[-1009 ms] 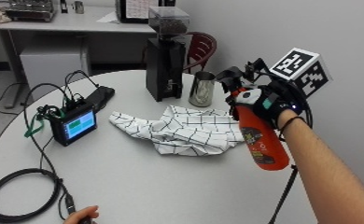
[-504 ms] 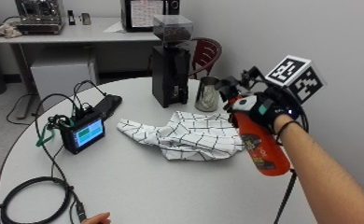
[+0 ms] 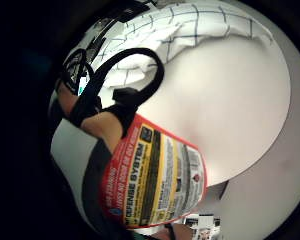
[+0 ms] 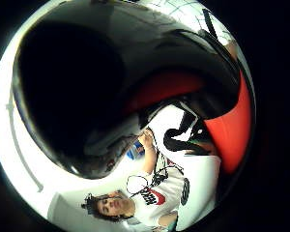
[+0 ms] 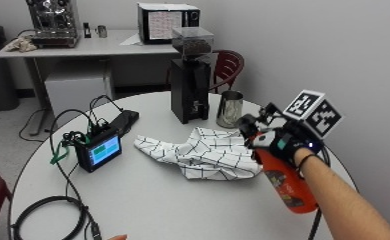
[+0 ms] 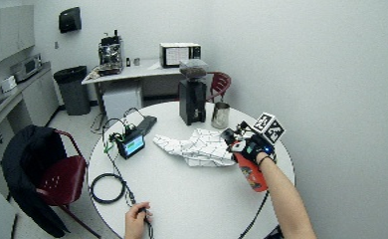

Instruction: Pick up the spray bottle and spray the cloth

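The risk here is a wasted spray. The bottle (image 5: 285, 177) hangs tilted in the air over the tabletop (image 5: 148, 200), its base swung back toward the person and its head up by the cloth's near edge. If the nozzle sits too high or points past the cloth (image 5: 198, 152), I judge the mist would land on the bare tabletop, or drift on toward the steel cup (image 5: 229, 108) and the grinder (image 5: 190, 75) standing beyond the cloth at about 12 o'clock. The small screen (image 5: 100, 151) with its cables lies at about 9 o'clock from the cloth, well apart, but a wide mist could still reach it. A slip is the other worry: the bottle is held only near its top, so its long body hangs below the grip and could swing as the trigger is pulled.

The gloved right hand (image 5: 285, 142) is clamped round the neck of the bottle, fingers curled over the black spray head. The bottle is clear of the tabletop and sits at about 4 o'clock from the cloth, near its edge. From the palm, the label (image 3: 155, 180) fills the near field, with the checked cloth lying on the tabletop beyond it. The cloth lies crumpled near the middle of the tabletop, apart from the hand.
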{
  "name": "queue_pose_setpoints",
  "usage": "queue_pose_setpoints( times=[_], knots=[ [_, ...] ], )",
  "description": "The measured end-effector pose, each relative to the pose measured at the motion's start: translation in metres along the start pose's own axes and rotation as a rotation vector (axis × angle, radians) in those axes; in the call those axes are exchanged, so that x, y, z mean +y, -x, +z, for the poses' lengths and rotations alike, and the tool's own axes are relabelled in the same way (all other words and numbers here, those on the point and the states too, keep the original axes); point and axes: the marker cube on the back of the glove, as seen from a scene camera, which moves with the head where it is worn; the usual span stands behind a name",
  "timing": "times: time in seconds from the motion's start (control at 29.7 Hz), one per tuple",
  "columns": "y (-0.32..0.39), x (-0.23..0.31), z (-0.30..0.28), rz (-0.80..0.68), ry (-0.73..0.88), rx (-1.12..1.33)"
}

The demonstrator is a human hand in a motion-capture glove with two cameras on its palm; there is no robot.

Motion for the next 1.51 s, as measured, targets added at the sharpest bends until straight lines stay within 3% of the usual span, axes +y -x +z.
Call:
queue_pose_setpoints(
  times=[0.2, 0.5, 0.87, 1.21, 1.51],
  knots=[
    [0.044, 0.016, -0.042, -0.061, -0.089, 0.012],
    [-0.029, -0.005, 0.013, 0.090, 0.012, -0.011],
    [0.069, 0.033, -0.042, -0.261, -0.171, -0.150],
    [0.086, 0.021, 0.025, -0.482, -0.228, -0.289],
    [0.117, 0.011, 0.099, -0.601, -0.150, -0.349]
  ],
)
